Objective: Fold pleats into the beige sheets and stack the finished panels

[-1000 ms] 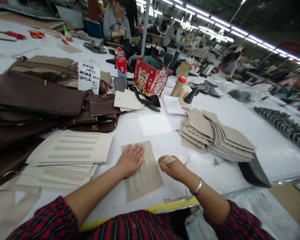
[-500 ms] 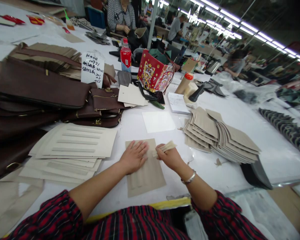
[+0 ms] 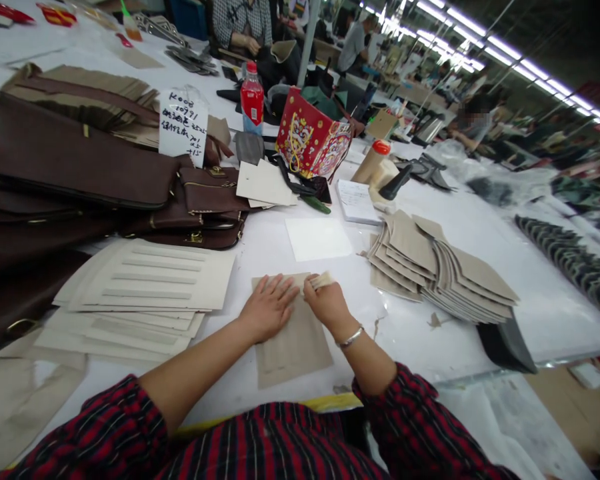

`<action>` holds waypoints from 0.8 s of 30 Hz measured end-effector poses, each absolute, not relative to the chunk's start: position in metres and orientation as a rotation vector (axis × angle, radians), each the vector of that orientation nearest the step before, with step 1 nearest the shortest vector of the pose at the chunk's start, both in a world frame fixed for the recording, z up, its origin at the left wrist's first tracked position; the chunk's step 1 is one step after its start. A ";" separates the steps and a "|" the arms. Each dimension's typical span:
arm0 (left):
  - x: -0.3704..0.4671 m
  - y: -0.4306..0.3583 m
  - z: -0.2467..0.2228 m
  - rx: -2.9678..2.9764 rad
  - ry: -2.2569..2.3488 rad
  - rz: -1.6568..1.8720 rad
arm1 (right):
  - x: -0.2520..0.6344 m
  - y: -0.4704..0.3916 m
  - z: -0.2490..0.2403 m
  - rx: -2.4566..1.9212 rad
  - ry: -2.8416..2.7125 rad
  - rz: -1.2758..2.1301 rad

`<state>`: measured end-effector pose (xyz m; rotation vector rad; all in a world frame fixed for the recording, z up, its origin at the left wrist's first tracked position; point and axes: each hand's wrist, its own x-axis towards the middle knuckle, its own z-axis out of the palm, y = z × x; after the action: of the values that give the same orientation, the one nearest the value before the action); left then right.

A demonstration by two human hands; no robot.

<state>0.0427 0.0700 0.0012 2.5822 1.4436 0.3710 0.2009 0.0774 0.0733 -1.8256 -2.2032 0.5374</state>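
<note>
A beige fabric-like panel lies flat on the white table in front of me, with faint raised strips along it. My left hand rests on its upper left part, palm down and fingers stretched out. At the panel's upper right edge, my right hand is closed around a pale cream flat piece; its exact kind is hard to make out. The right fingertips are close to the left ones. Left of the panel lies a stack of cream sheets with grey strips on them.
A fanned pile of beige panels sits to the right. Brown leather bags fill the left side. A white sheet, a notepad, a red box and a bottle stand or lie farther back. Co-workers sit beyond.
My right hand has moved left with the cream piece, from the panel's right edge towards my left hand. The left hand stays pressed on the panel. The view has shifted slightly.
</note>
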 end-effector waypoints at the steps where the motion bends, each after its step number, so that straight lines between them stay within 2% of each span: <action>1: 0.043 0.070 0.002 2.572 1.459 0.370 | 0.201 0.075 0.074 -1.799 -2.231 0.564; 7: 0.044 0.070 0.003 2.547 1.466 0.348 | 0.225 0.001 0.085 -1.796 -2.342 0.793; 13: 0.043 0.070 0.002 2.553 1.460 0.369 | 0.197 0.072 0.078 -1.848 -2.277 0.530; 16: 0.042 0.070 0.000 2.559 1.464 0.381 | 0.202 0.061 0.082 -1.800 -2.309 0.601; 20: 0.041 0.071 -0.001 2.570 1.440 0.393 | 0.216 0.024 0.083 -1.738 -2.280 0.903; 24: 0.041 0.070 0.000 2.562 1.426 0.425 | 0.196 0.047 0.074 -1.744 -2.150 0.716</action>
<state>0.0406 0.0704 -0.0002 2.5617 1.4263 0.4249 0.1960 0.0469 0.0735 -1.7439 -2.1496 0.7155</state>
